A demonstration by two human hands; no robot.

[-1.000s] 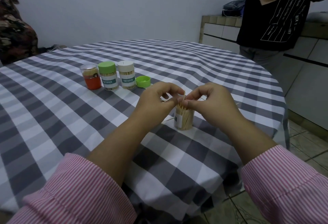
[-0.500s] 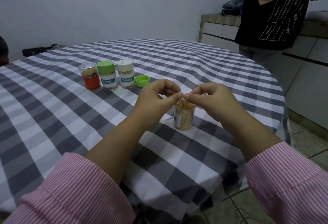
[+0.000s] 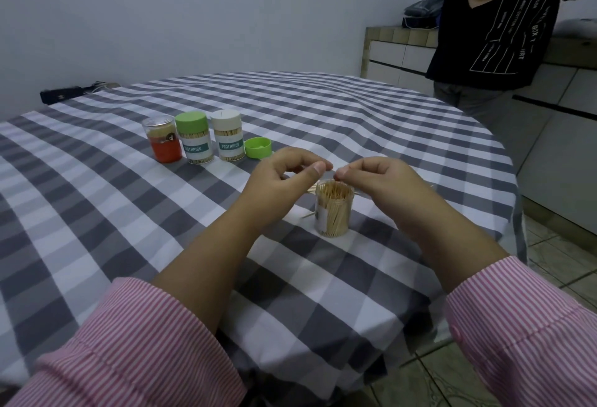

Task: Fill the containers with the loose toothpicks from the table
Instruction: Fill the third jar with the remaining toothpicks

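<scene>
above the open container (image 3: 334, 209), both hands' curled fingers (image 3: 318, 167) nearly tip to tip

Bystander (image 3: 504, 22) beside checked tablecloth (image 3: 97, 213)

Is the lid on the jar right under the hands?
No, the open jar shows bare toothpick tips at its top, and a loose green lid lies on the tablecloth farther back.

Both hands hover just above an open clear container (image 3: 334, 211) packed with upright toothpicks, the left hand (image 3: 284, 182) and right hand (image 3: 384, 182) with fingers curled, thumb tips nearly meeting. A few loose toothpicks (image 3: 308, 214) lie beside it on the checkered table (image 3: 97, 213). Farther back stand three capped containers (image 3: 193, 138) and a loose green lid (image 3: 257, 147).
</scene>
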